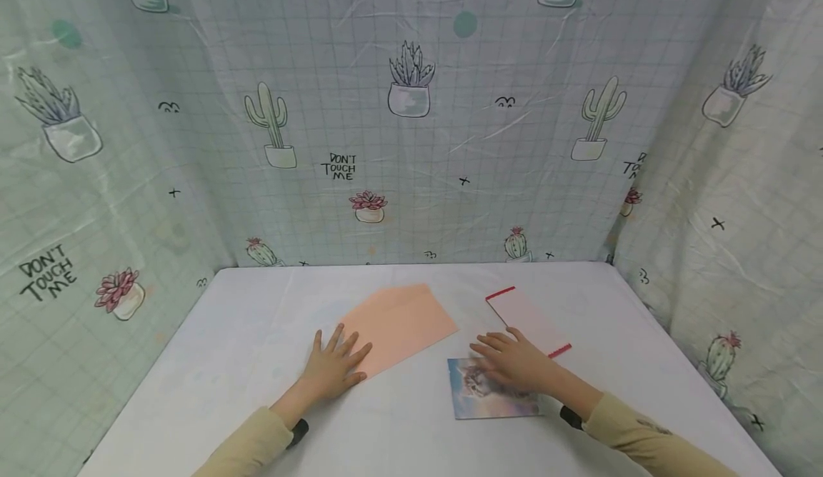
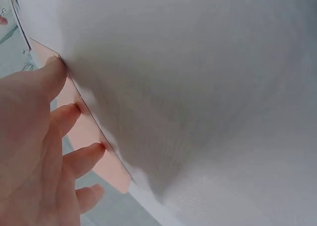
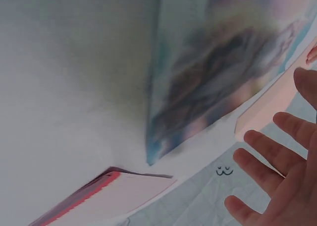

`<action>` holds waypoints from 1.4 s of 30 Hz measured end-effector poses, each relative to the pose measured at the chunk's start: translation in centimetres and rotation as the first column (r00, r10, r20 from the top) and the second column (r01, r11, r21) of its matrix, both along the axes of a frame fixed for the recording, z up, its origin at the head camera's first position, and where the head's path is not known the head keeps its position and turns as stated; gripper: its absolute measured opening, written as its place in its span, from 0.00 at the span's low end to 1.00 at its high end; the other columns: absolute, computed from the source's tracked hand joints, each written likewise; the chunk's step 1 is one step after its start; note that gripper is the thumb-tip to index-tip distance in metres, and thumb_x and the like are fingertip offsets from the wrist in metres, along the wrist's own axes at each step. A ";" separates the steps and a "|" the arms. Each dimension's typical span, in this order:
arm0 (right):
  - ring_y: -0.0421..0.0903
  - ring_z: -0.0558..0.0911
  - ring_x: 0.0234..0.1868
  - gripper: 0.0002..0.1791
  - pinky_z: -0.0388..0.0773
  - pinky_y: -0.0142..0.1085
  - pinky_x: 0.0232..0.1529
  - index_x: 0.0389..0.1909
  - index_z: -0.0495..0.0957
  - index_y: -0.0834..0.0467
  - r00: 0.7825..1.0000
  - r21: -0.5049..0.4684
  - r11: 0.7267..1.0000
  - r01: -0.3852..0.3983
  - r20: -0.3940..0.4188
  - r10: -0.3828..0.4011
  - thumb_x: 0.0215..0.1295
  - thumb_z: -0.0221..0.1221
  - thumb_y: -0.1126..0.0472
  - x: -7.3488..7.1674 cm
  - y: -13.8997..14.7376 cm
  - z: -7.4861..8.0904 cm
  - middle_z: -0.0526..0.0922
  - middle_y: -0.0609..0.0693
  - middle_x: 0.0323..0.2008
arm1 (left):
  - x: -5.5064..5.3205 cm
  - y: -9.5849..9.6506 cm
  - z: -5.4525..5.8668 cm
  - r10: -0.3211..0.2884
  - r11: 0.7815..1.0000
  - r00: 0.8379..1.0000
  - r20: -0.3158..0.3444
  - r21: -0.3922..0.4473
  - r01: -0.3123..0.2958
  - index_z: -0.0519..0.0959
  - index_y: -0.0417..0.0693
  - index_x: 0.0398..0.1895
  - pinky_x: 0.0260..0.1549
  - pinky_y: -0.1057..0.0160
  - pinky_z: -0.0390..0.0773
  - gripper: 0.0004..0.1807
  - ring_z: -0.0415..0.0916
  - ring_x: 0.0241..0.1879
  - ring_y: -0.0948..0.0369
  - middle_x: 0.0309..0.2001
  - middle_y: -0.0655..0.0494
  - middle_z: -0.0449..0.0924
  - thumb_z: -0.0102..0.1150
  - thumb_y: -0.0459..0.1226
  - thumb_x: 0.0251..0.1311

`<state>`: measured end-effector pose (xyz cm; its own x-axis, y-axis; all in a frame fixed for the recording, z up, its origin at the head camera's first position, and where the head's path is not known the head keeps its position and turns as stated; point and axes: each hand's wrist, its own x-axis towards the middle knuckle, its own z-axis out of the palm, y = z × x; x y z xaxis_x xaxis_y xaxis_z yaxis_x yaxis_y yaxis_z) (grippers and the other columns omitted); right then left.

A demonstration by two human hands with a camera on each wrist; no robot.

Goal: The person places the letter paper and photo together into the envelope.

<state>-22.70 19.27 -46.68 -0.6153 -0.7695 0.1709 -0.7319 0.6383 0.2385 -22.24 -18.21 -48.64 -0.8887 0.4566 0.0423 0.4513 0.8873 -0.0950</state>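
A peach-orange envelope (image 1: 401,327) lies on the white table, its pointed flap side toward the back. My left hand (image 1: 331,370) rests with spread fingers on its left end; in the left wrist view the fingertips (image 2: 96,149) touch the envelope (image 2: 84,129) near its edge. My right hand (image 1: 517,363) hovers with straight fingers over a picture card (image 1: 476,398) in blue and pink with a grey animal-like figure. In the right wrist view the hand (image 3: 280,169) stands apart from the card (image 3: 223,82), holding nothing.
A pale pink flat piece with red strips along two ends (image 1: 527,316) lies behind the right hand. Around the white table (image 1: 270,313) hangs a cloth (image 1: 411,148) printed with cacti and potted plants, at the back and both sides.
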 end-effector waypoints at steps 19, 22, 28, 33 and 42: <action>0.49 0.70 0.55 0.31 0.63 0.55 0.55 0.58 0.66 0.51 0.983 -0.011 0.997 0.074 0.172 -0.071 0.57 0.52 0.39 0.9 1.3 -1.4 0.74 0.48 0.51 | 1.7 -0.2 0.7 -0.060 0.998 0.994 -0.088 0.027 0.063 0.67 0.61 0.59 0.55 0.33 0.53 0.26 0.56 0.64 0.45 0.60 0.49 0.68 0.45 0.56 0.58; 0.48 0.71 0.53 0.31 0.64 0.54 0.54 0.57 0.67 0.52 0.990 -0.018 0.998 0.059 0.130 -0.056 0.56 0.53 0.40 0.9 1.3 -1.5 0.74 0.48 0.48 | 2.0 -0.1 0.9 -0.050 0.999 0.997 -0.062 -0.015 0.049 0.67 0.60 0.59 0.55 0.34 0.54 0.27 0.56 0.64 0.45 0.60 0.50 0.67 0.46 0.56 0.57; 0.47 0.72 0.51 0.31 0.65 0.53 0.54 0.57 0.68 0.53 0.990 -0.015 0.998 0.063 0.124 -0.061 0.56 0.53 0.39 0.9 1.3 -1.6 0.74 0.48 0.47 | 2.4 -0.1 0.9 -0.052 0.998 0.996 -0.066 -0.026 0.051 0.67 0.60 0.59 0.55 0.34 0.56 0.27 0.57 0.64 0.45 0.61 0.50 0.67 0.48 0.55 0.56; 0.48 0.71 0.51 0.32 0.64 0.53 0.54 0.57 0.68 0.54 0.986 -0.009 0.997 0.076 0.148 -0.074 0.55 0.53 0.39 0.8 1.1 -1.5 0.73 0.49 0.47 | 2.5 -0.1 0.8 -0.044 0.999 0.998 -0.048 -0.002 0.044 0.67 0.59 0.60 0.55 0.34 0.55 0.27 0.56 0.64 0.44 0.61 0.49 0.67 0.49 0.54 0.57; 0.47 0.69 0.45 0.29 0.66 0.50 0.50 0.48 0.70 0.52 0.994 -0.028 0.998 0.061 0.093 -0.058 0.50 0.58 0.38 0.6 0.9 -1.1 0.70 0.46 0.40 | 2.5 0.2 0.9 -0.009 1.000 1.000 -0.009 0.008 0.010 0.65 0.60 0.61 0.57 0.34 0.53 0.27 0.54 0.66 0.45 0.63 0.50 0.64 0.47 0.54 0.58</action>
